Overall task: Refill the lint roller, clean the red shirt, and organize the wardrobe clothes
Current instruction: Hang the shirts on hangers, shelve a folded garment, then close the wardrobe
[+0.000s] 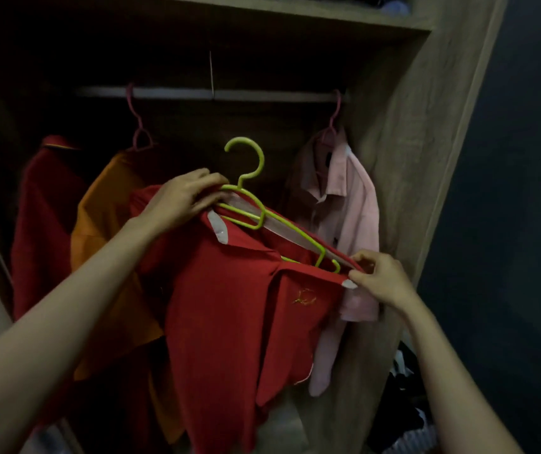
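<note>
A red polo shirt (226, 309) with a pale collar lining hangs on a lime-green plastic hanger (250, 188), held up in front of the open wardrobe. My left hand (184, 199) grips the shirt's collar and the hanger's left shoulder. My right hand (379, 278) pinches the other end of the collar beside the hanger's right tip. The hanger's hook points up, off the rail (171, 92). No lint roller is in view.
On the rail hang a dark red shirt (41, 217), an orange shirt (105, 231) on a pink hanger and a pink shirt (347, 204) at the right. The wardrobe's wooden side panel (403, 152) stands right. A heap of clothes (403, 398) lies low right.
</note>
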`<action>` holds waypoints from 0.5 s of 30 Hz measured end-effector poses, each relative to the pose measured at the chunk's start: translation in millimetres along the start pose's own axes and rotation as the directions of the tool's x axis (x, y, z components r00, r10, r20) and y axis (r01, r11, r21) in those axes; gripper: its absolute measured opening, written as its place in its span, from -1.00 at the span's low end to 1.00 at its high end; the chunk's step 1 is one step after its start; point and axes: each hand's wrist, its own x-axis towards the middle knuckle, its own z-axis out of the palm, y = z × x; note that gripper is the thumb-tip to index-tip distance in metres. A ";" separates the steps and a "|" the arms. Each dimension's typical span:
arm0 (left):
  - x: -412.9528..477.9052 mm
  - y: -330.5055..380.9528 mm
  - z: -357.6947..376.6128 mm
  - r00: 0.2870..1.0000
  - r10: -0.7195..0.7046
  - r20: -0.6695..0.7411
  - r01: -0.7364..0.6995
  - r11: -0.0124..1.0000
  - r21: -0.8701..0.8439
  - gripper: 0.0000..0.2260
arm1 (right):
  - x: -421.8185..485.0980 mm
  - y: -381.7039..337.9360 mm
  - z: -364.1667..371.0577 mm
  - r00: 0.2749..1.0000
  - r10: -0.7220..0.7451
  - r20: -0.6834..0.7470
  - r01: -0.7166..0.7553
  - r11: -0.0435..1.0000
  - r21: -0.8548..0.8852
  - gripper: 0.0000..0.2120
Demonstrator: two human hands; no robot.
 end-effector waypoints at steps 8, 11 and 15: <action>5.9 16.8 31.8 0.989 -0.137 -0.063 0.146 0.976 0.163 -0.66 | -15.0 -43.1 -19.3 0.966 -0.250 -0.070 0.248 0.968 -0.040 -0.88; 10.1 14.5 35.9 0.972 -0.227 -0.064 0.226 0.974 -0.029 -0.76 | -7.7 -45.6 -11.6 0.915 -0.336 -0.222 0.335 0.941 -0.041 -0.76; 10.9 12.6 38.0 0.974 -0.221 -0.058 0.211 0.967 -0.141 -0.76 | 9.2 -40.0 -1.6 0.941 -0.327 -0.088 0.306 0.932 -0.195 -0.46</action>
